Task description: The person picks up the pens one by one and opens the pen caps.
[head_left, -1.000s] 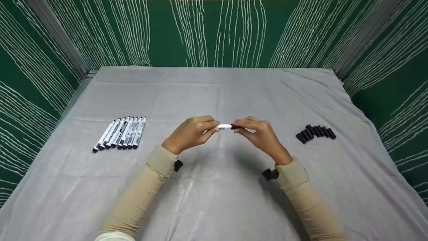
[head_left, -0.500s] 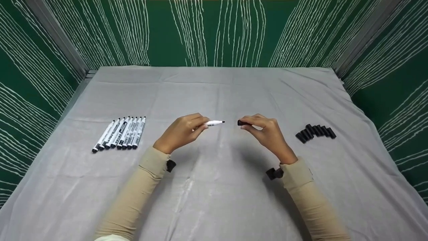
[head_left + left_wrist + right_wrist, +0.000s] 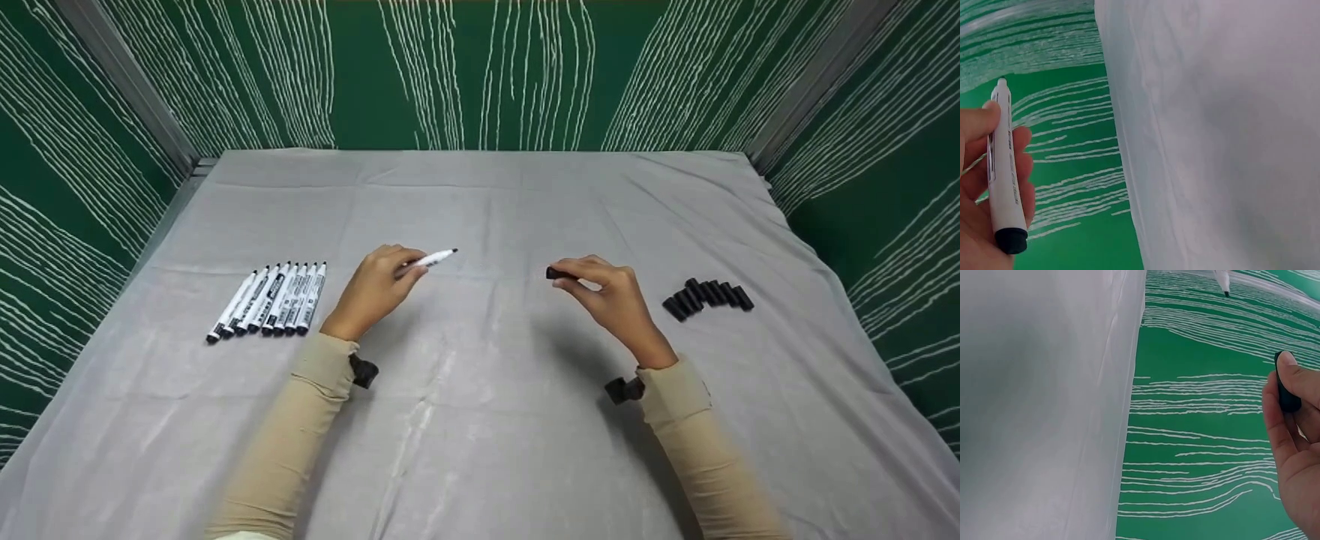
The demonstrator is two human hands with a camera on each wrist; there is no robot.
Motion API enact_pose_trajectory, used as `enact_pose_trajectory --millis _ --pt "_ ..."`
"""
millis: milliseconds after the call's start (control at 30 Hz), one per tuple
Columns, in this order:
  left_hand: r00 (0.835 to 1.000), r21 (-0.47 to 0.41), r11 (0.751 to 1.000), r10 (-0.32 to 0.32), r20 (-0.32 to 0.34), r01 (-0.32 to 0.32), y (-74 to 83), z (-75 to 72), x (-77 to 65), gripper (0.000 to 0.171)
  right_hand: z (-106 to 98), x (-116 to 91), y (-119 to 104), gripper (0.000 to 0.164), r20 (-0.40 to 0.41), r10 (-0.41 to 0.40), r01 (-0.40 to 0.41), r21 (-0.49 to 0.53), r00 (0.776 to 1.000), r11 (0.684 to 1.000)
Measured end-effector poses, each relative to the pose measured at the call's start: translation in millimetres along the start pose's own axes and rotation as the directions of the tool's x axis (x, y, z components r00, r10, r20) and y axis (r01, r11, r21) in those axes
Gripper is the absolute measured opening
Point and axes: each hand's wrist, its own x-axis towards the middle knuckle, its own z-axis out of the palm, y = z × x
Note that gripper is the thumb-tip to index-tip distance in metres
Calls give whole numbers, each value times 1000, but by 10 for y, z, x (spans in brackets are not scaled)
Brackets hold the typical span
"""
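Note:
In the head view my left hand (image 3: 375,285) grips an uncapped white marker (image 3: 439,258), its dark tip pointing right and away. The left wrist view shows that marker (image 3: 1005,163) lying between thumb and fingers, with a black end plug at its bottom. My right hand (image 3: 619,300) pinches a black marker cap (image 3: 553,273) above the cloth, well apart from the marker. Seen from the right wrist, the cap (image 3: 1286,391) sits between thumb and fingers. A row of uncapped white markers (image 3: 274,300) lies at the left. Several black caps (image 3: 709,294) lie grouped at the right.
A grey cloth (image 3: 480,420) with creases covers the table. Green walls (image 3: 360,75) with white lines stand behind and at both sides. Grey posts (image 3: 127,82) rise at the back corners.
One second ago the cap sat on the marker between both hands. It has come off. The left hand has moved left with the marker, the right hand slightly right with the cap.

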Motion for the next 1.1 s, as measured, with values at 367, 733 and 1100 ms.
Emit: enact_pose_trajectory --millis 367,733,1100 --pt "945 19 949 -312 -97 315 -316 -181 -73 22 -77 -74 38 27 -22 39 -40 -22 999 999" --pt "853 53 857 -502 -141 513 -616 -336 -175 27 -120 -130 93 28 -31 110 -110 -23 994 994" --pt "810 112 804 -567 -151 584 -815 -393 -289 25 -114 -153 98 29 -40 133 -135 -47 990 990"
